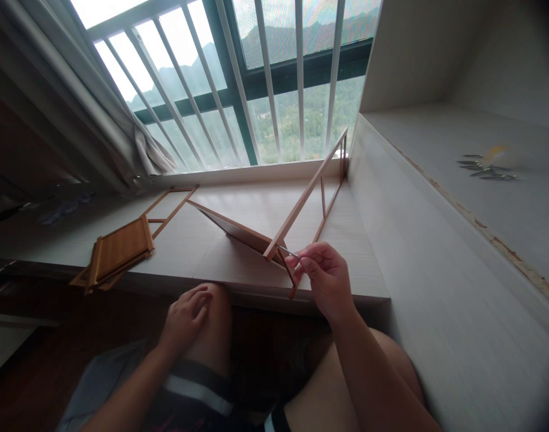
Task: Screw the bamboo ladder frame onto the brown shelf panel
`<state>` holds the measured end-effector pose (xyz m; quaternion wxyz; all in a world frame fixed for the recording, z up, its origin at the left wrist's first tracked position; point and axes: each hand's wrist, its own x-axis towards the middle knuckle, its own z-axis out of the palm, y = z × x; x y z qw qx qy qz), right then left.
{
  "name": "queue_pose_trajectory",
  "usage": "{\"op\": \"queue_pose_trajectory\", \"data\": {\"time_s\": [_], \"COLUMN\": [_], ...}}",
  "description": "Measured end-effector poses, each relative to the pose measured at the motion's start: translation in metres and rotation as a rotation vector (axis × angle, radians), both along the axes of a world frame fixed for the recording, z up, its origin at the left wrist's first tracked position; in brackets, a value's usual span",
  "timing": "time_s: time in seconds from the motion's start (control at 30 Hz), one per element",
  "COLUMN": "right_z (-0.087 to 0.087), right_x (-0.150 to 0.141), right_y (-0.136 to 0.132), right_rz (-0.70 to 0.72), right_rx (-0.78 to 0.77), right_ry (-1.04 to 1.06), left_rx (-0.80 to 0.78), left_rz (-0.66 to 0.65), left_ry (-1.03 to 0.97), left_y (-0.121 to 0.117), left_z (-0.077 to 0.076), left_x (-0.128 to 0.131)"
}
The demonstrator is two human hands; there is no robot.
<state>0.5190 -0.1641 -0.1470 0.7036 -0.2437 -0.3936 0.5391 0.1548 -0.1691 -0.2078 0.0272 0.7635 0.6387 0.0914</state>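
My right hand (pixel 324 270) pinches a thin silver metal rod (pixel 288 251) between thumb and fingertips. The rod's far tip meets the near end of a wooden frame (pixel 308 191), which stands on its side on the ledge; whether it sits in a hole I cannot make out. A flat wooden panel (pixel 238 230) leans at an angle, its near end against the frame by my right hand. My left hand (pixel 186 318) rests on my left knee with loosely bent fingers and holds nothing.
The pale window ledge (pixel 211 252) has a front edge above my knees. At left lie stacked wooden panels (pixel 123 249) and another wooden frame (pixel 164 210). Several metal pieces (pixel 485 168) lie on the higher shelf (pixel 440 135) at right. Beyond is a barred window (pixel 274 90); a curtain (pixel 89 90) hangs left.
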Motion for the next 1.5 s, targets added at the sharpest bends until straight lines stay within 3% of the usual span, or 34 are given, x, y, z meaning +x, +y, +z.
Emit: {"op": "queue_pose_trajectory", "data": {"time_s": [0.5,0.83,0.97,1.13,1.23,1.33,1.5], "right_z": [0.000,-0.001,-0.001,0.002,0.003,0.003,0.003], "right_x": [-0.001,0.000,0.001,0.003,0.007,0.012,0.020], "right_y": [0.000,-0.002,-0.002,-0.002,-0.003,-0.002,0.001], "right_rz": [-0.014,0.007,0.015,0.009,0.005,0.000,0.006], "right_rx": [0.074,0.058,0.056,0.074,0.089,0.090,0.062], "right_ry": [0.006,-0.023,-0.017,-0.008,-0.008,0.010,0.080], "left_rx": [-0.028,-0.034,-0.035,0.037,0.071,0.064,0.106], "left_rz": [0.005,-0.013,-0.087,-0.237,-0.359,-0.406,-0.419], "left_ry": [-0.026,-0.148,-0.353,-0.655,-0.648,-0.646,-0.643], "left_y": [0.000,-0.005,-0.006,-0.006,-0.005,-0.004,-0.005], "left_z": [0.004,0.012,0.037,0.098,0.125,0.134,0.134], "left_x": [0.002,0.014,0.054,0.129,0.160,0.176,0.190]}}
